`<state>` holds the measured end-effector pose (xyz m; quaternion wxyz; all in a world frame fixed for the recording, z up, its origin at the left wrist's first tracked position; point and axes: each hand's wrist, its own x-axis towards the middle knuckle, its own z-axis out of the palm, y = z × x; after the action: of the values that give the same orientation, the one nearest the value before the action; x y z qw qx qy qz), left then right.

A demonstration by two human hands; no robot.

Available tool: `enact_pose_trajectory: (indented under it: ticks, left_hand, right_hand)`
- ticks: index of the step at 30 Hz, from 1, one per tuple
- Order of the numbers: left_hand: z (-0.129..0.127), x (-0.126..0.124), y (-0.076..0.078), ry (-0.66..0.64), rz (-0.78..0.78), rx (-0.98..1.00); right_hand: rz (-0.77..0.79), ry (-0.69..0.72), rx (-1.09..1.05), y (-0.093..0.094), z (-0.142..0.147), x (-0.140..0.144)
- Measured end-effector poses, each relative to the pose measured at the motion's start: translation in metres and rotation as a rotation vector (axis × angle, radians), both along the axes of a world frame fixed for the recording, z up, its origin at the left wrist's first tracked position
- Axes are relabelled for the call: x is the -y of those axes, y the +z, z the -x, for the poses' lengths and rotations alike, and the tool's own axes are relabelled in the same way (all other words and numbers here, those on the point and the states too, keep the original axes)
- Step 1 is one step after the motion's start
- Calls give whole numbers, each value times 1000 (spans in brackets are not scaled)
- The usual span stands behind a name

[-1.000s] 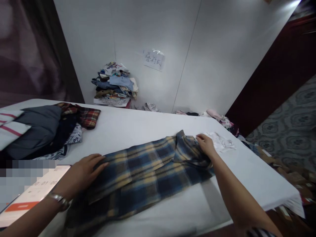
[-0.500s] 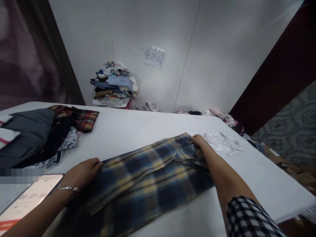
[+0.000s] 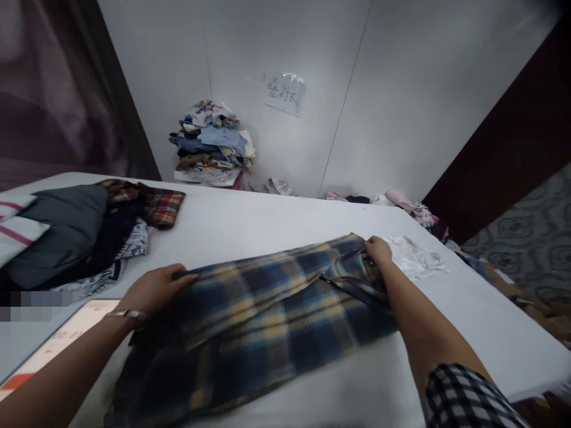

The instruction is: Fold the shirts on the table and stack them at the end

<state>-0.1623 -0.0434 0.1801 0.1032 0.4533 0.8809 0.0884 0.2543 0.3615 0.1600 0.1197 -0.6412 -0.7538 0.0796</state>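
A blue, yellow and brown plaid shirt (image 3: 276, 315) lies partly folded across the white table, its long far edge slanting up to the right. My left hand (image 3: 156, 288) pinches the cloth at the left end of that edge, fingertips pressed together. At the far right corner, by the bunched collar area, my right hand (image 3: 379, 249) grips the shirt with fingers closed on the fabric. The lower left of the shirt is dark and blurred. A white crumpled garment (image 3: 417, 258) is just beyond my right hand.
Heaped clothes (image 3: 66, 232), with a red plaid piece (image 3: 163, 207), cover the table's left side. A phone (image 3: 57, 345) showing a timer is under my left forearm. Behind the white table (image 3: 250, 217) stands a tall clothes pile (image 3: 214, 145); a paper sign (image 3: 285, 95) hangs on the wall.
Both hands, still holding the plaid shirt, appear slightly higher and further right. The whole background has also shifted right and a little up, so much of this is camera movement.
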Motion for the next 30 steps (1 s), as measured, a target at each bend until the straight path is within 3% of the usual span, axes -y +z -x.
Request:
enact_pose_trajectory:
  ticks: [4,7,10,13,16,19,24,30]
  left_hand:
    - [2,-7,-3,-20,48,-99]
    - [-8,2,-4,-70,-107,-246]
    - [-38,18,-8,-223,-224,-222]
    - [-71,32,-15,-372,-209,-141]
    - [-88,38,-19,-380,-137,-139]
    - [-90,39,-8,-369,-103,-179]
    - [-96,57,12,-326,-248,-353]
    - [-98,84,-11,-315,-109,-312]
  right_hand:
    - [-17,56,-4,4,-2,10]
    - [-97,152,-42,13,2,31]
    - [6,429,-197,17,-2,68]
    - [200,683,-254,16,-16,108]
    - [222,708,-86,15,-32,130]
    - [170,665,72,23,-48,137]
    - [-78,595,19,37,-76,152]
    - [136,701,56,22,-97,181]
